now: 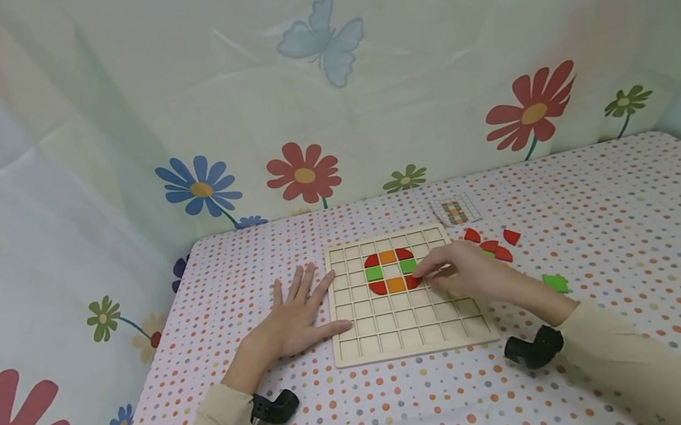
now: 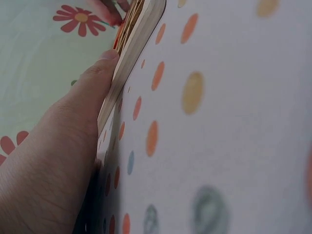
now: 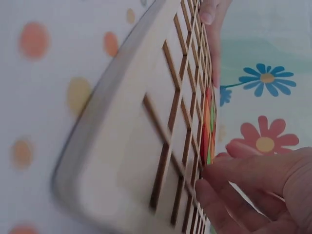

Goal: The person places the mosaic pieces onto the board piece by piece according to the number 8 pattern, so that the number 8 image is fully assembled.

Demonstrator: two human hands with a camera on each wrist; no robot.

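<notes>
A wooden grid board (image 1: pixel 385 340) lies on the table. Near its middle, red quarter-circle pieces (image 1: pixel 372 260), orange squares (image 1: pixel 395 285) and green squares (image 1: pixel 374 274) form a rounded ring round a bare cell. My left hand (image 1: pixel 293 321) lies with fingers spread at the board's left edge, thumb over the rim. My right hand (image 1: pixel 463 271) has bent fingers at the ring's lower right corner and pinches a red quarter-circle piece (image 1: pixel 412 281) low at its cell. In the right wrist view, thumb and index fingertips (image 3: pixel 208 171) are close together at the board surface.
Loose red pieces (image 1: pixel 512 237) lie right of the board, partly overlapping one another. A green piece (image 1: pixel 556 283) lies nearer, beside the right forearm. Behind the board is a pattern card (image 1: pixel 455 211) with a printed grid. A dotted cloth (image 1: pixel 633 251) covers the table; a flowered curtain hangs behind.
</notes>
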